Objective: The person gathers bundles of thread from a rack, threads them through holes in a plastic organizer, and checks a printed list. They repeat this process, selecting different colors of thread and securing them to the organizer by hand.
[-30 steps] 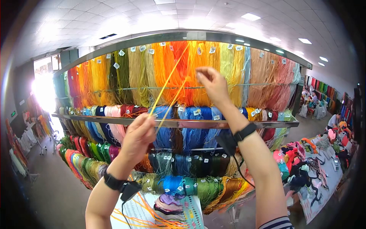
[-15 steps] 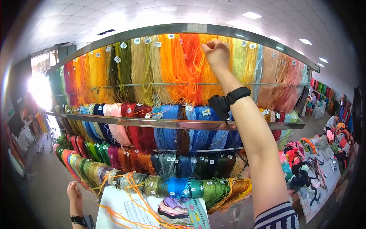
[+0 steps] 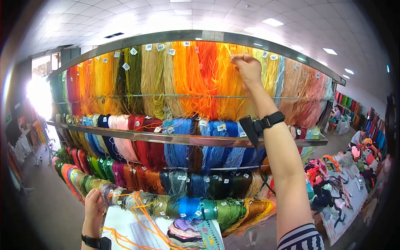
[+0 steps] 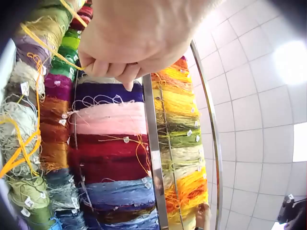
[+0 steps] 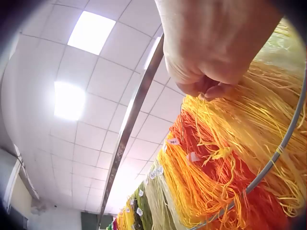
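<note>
Fingers (image 5: 211,88) of the right hand (image 3: 249,68) are curled tight, pinching strands of the yellow-orange yarn hank (image 3: 231,95) high under the top rail (image 3: 166,37). Left hand (image 3: 95,205) sits low beside the bottom skeins (image 3: 187,206), fingers (image 4: 110,69) curled; whether they hold a loose orange thread (image 3: 141,210) cannot be told.

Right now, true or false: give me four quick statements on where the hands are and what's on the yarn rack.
1. The right hand is up near the top rail, fingers curled into the yellow-orange yarn. True.
2. The left hand is raised to that same row. False: it is low, by the bottom row of hanks, beside the white sheet.
3. Blue hanks hang in the middle row. True.
4. The ceiling panels are all dark. False: several are lit.
</note>
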The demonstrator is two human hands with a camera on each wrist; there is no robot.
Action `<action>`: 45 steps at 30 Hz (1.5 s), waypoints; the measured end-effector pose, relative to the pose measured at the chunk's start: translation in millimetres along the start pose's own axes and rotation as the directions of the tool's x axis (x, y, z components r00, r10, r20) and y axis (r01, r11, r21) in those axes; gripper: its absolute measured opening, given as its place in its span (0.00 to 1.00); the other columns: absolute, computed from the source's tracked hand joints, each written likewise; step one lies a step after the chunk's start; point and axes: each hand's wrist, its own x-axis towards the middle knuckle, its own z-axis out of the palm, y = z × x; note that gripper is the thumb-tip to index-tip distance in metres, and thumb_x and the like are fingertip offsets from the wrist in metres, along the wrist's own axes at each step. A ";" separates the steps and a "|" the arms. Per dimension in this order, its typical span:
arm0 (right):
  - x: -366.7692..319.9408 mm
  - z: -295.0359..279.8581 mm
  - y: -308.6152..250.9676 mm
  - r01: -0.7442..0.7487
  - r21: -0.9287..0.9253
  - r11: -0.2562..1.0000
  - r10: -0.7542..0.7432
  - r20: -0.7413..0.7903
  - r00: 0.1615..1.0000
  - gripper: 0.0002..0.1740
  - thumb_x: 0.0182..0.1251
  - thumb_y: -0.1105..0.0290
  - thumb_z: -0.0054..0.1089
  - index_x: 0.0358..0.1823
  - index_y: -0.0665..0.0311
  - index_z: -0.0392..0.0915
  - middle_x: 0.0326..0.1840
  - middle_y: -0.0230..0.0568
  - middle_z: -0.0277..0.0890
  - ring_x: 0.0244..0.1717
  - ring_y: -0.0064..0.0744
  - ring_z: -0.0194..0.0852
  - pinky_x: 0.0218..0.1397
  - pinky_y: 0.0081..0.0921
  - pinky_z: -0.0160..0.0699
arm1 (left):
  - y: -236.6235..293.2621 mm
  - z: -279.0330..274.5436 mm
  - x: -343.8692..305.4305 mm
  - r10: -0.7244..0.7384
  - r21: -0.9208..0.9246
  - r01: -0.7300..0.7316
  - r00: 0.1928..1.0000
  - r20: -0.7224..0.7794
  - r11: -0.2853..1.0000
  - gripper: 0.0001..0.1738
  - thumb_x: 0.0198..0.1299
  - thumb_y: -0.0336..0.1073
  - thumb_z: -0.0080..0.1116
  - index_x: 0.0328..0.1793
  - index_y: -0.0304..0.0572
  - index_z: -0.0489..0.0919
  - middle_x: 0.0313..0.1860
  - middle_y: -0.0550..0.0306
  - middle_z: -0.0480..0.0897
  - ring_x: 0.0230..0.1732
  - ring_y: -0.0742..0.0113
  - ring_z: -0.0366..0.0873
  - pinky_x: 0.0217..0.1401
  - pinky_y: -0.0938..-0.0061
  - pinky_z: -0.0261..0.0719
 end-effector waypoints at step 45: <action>-22.9 43.1 -4.0 0.208 -0.517 0.831 -0.283 -0.071 0.956 0.19 0.50 0.61 0.75 0.40 0.62 0.81 0.39 0.41 0.77 0.39 0.31 0.77 0.46 0.29 0.78 | -38.9 -267.5 -23.1 0.073 -0.625 -0.434 0.853 -0.516 0.649 0.19 0.73 0.38 0.43 0.24 0.58 0.60 0.16 0.73 0.51 0.13 0.83 0.45 0.06 0.83 0.38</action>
